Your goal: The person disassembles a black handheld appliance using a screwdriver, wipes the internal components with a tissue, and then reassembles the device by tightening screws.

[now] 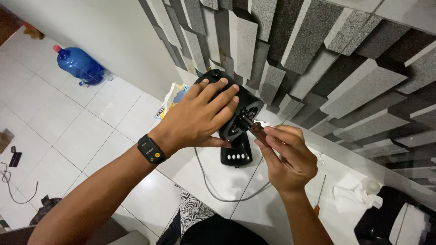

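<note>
Black plastic fills our grip: the fan motor housing (236, 113) stands on its black base (236, 154), which rests on the white tiled floor (81, 136) just below and between our hands. Our left hand (200, 118) lies spread across the top of the housing, fingers flat and open over it, thumb tucked under the side. Our right hand (286, 156) is closed around the brown handle of a screwdriver (256, 128), its shaft pointing into the front face of the motor. A black smartwatch (151, 149) sits on our left wrist.

From the base a grey power cord (213, 190) loops over the floor toward us, beneath both hands. To the right of our right hand lies a second screwdriver (319, 196) with an orange handle, and beyond it a crumpled white cloth (352, 190). Past our left hand's fingertips a printed carton (175, 97) leans at the foot of the wall of grey stone blocks (318, 50). Well away to the left of our left hand lies a blue water jug (79, 66) on its side.
</note>
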